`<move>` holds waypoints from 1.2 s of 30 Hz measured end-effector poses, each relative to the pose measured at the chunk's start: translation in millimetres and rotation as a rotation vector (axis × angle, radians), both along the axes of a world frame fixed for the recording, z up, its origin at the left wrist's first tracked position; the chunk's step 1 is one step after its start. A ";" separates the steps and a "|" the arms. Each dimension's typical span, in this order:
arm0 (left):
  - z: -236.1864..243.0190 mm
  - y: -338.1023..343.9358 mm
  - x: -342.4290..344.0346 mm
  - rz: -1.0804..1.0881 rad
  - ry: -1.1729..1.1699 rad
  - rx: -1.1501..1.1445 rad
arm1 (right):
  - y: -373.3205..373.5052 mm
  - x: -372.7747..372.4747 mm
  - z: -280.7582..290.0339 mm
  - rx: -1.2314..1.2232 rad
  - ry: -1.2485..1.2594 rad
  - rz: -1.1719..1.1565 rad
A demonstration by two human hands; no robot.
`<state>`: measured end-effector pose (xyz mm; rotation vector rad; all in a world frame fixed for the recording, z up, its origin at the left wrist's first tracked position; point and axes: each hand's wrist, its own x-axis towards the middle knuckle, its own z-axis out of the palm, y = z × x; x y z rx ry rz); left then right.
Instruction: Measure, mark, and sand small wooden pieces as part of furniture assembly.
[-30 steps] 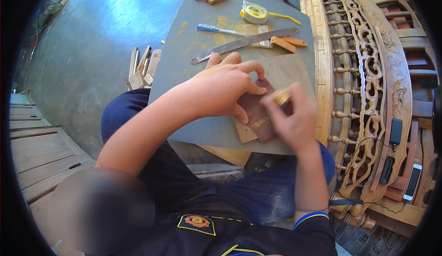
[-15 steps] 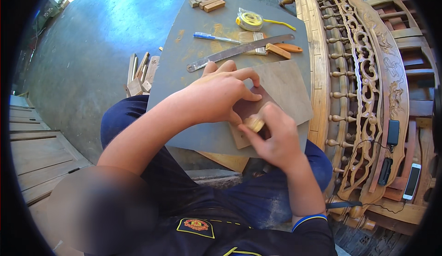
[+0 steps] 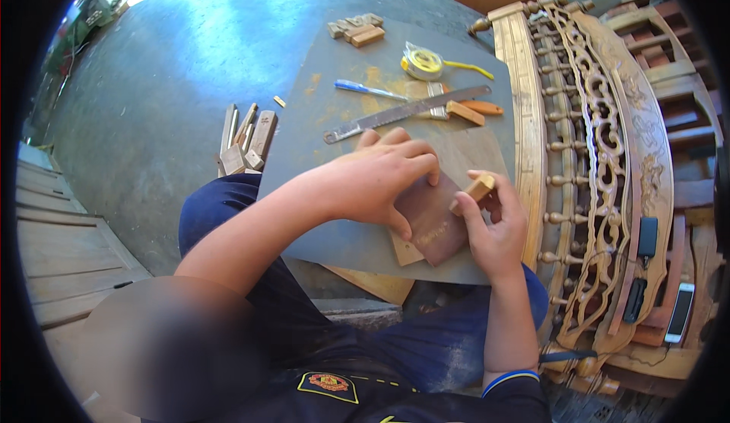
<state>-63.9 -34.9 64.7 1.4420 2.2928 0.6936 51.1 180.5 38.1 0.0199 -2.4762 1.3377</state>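
My left hand [image 3: 380,176] holds a brown sheet of sandpaper [image 3: 437,217] down by its edges, thumb on the near side and fingertips on the far side. The sheet lies over a flat wooden board [image 3: 480,149], and a pale dusty patch shows near its lower end. Between the thumb and fingers of my right hand [image 3: 498,233] is a small wooden block [image 3: 479,188], raised off the sheet at its right side.
Beyond my hands lie a hacksaw [image 3: 407,115], a paintbrush [image 3: 483,107], a blue pen [image 3: 365,88], a tape measure [image 3: 422,62] and several small blocks [image 3: 368,36]. Carved furniture [image 3: 608,149] borders the right side. Wood offcuts [image 3: 262,138] sit on the floor at left.
My right hand has come off the sandpaper and moved right with the block, uncovering the dusty patch. My left hand stays on the sheet. The whole view has shifted slightly.
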 end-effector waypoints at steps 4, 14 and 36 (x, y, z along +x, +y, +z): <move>-10.3 4.5 3.6 0.141 -0.082 0.249 | 0.6 9.4 5.4 0.046 0.075 -0.002; -27.1 16.1 18.5 0.425 -0.532 0.628 | -9.8 14.3 23.1 0.187 -0.111 0.077; -47.4 53.4 44.3 0.374 -1.749 0.939 | 12.6 -11.2 19.2 -0.235 -0.172 -0.052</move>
